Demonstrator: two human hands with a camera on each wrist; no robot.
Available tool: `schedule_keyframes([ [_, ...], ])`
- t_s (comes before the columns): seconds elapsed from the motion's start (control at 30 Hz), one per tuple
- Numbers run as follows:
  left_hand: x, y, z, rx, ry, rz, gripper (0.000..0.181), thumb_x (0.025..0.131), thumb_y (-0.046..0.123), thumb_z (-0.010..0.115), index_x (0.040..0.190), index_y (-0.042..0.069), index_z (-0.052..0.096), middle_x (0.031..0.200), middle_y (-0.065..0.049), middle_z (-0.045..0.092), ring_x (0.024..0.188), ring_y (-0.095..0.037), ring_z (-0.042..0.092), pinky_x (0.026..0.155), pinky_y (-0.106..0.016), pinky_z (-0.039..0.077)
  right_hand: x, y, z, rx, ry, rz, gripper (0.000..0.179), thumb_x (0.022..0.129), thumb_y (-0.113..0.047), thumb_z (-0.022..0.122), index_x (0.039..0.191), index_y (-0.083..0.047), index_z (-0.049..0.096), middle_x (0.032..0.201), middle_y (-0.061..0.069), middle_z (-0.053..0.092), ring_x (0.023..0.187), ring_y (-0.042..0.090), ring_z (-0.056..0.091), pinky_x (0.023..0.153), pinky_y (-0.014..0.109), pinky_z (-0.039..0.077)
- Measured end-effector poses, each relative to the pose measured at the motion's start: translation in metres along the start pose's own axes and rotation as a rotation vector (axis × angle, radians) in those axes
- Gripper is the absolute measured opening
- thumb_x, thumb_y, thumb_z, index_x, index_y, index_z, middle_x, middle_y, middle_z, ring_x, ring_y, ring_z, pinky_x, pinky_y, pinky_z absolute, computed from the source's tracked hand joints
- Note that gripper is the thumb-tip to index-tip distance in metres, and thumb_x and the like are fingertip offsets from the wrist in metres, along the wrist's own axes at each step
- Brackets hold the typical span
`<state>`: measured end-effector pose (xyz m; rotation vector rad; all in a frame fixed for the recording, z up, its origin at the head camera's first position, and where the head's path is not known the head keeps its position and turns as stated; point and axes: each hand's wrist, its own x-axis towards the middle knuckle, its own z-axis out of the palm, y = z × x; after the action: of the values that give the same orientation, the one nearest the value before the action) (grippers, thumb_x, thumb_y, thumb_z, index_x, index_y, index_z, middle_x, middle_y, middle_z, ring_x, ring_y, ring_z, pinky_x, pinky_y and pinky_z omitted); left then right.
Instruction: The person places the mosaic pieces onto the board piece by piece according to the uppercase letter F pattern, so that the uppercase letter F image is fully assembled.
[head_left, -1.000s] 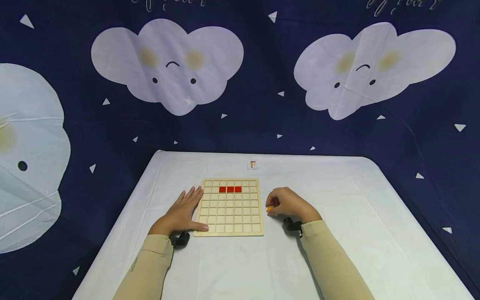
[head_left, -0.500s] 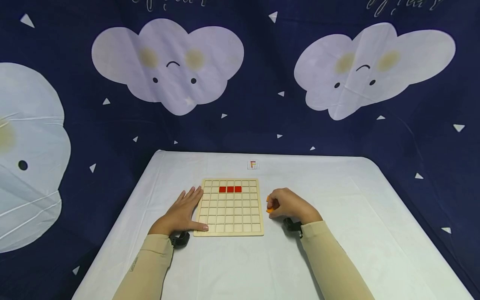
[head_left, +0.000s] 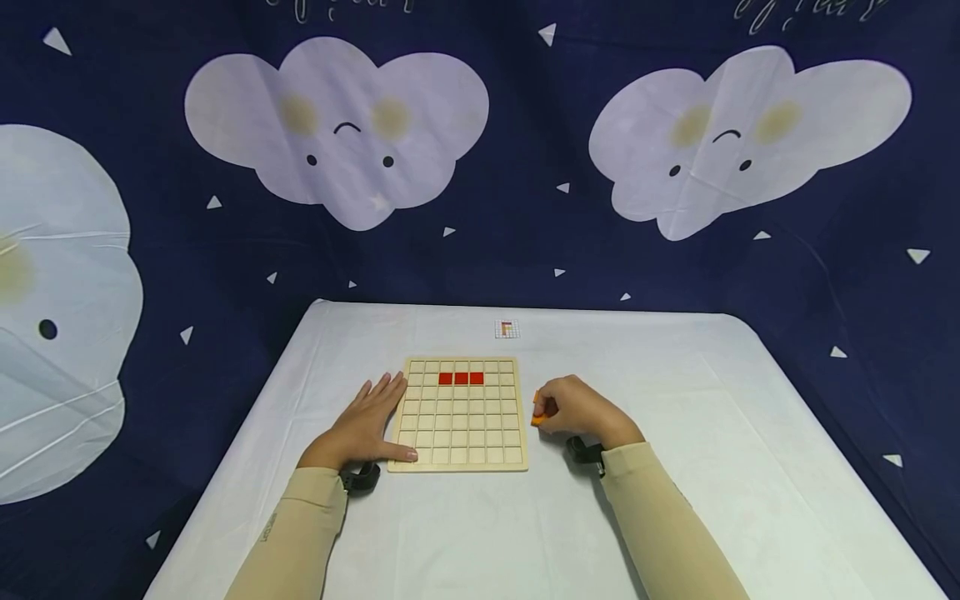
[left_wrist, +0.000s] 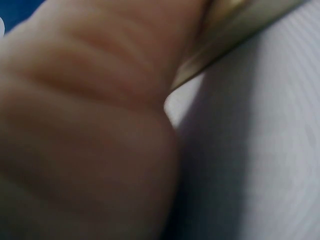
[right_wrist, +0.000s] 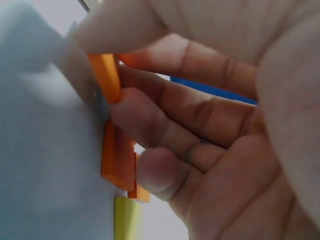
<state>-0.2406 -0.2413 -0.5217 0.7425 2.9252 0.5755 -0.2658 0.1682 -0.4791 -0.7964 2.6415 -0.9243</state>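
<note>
In the head view my left hand (head_left: 362,425) lies with spread fingers along the left edge of a wooden grid board (head_left: 459,472), its thumb over the near-left corner. Three red square tiles (head_left: 461,378) sit side by side in the board's second row from the top. To the right of the board, my right hand (head_left: 577,408) pinches an orange tile (right_wrist: 106,77) between thumb and fingers, just above the table. Below its fingers in the right wrist view are more orange tiles (right_wrist: 116,157) and a yellow tile (right_wrist: 125,217). In the left wrist view the thumb hides most of the board.
A small printed card (head_left: 507,329) with a coloured grid pattern lies beyond the board on the white-covered table (head_left: 720,400). Behind the table hangs a dark blue cloth (head_left: 525,250) with cloud prints.
A second orange piece has come into sight beside the right hand's fingertips, and the right fingers have shifted slightly. The left hand, board and red tiles stay put.
</note>
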Motion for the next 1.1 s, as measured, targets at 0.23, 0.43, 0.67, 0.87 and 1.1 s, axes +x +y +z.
schedule_keyframes([
  [0.23,-0.001,0.000,0.001,-0.006,0.000,0.004,0.140,0.068,0.076,0.084,0.165,-0.004,0.023,0.172,-0.019,0.018,0.158,-0.037,0.011,0.126,-0.055,0.005,0.002,0.000,0.002,-0.025,0.070,-0.034,0.019,0.079,0.000,0.086,0.085,-0.013,0.074,0.081,-0.007,0.065,0.072,0.012,0.060,0.065,0.030,0.055],
  [0.43,-0.002,0.000,0.001,0.008,-0.006,0.002,0.140,0.068,0.076,0.084,0.165,-0.004,0.022,0.172,-0.019,0.018,0.158,-0.037,0.011,0.126,-0.054,0.005,0.004,0.001,0.006,-0.044,0.144,-0.090,0.020,0.077,0.001,0.085,0.085,-0.013,0.074,0.080,-0.006,0.064,0.071,0.012,0.058,0.064,0.030,0.053],
  [0.67,0.000,0.000,0.002,0.003,-0.015,0.009,0.141,0.069,0.077,0.083,0.165,-0.006,0.022,0.172,-0.021,0.018,0.158,-0.039,0.011,0.126,-0.056,0.005,0.012,-0.003,0.017,-0.031,0.181,-0.129,0.018,0.077,0.002,0.086,0.087,-0.010,0.076,0.082,-0.008,0.067,0.071,0.009,0.058,0.064,0.029,0.054],
  [0.87,0.002,0.001,0.001,0.018,-0.024,-0.008,0.141,0.069,0.078,0.082,0.166,-0.003,0.019,0.173,-0.018,0.015,0.159,-0.035,0.008,0.127,-0.052,0.003,0.025,-0.015,0.025,-0.022,0.176,-0.160,0.017,0.081,-0.001,0.086,0.090,-0.012,0.077,0.086,-0.010,0.069,0.076,0.009,0.061,0.070,0.031,0.056],
  [1.1,0.001,0.003,-0.002,0.001,-0.008,-0.006,0.140,0.069,0.075,0.084,0.165,-0.005,0.022,0.172,-0.021,0.018,0.158,-0.038,0.010,0.126,-0.055,0.005,0.051,-0.029,0.031,-0.021,0.158,-0.235,0.011,0.088,-0.006,0.084,0.093,-0.013,0.077,0.090,-0.010,0.069,0.081,0.009,0.062,0.074,0.030,0.057],
])
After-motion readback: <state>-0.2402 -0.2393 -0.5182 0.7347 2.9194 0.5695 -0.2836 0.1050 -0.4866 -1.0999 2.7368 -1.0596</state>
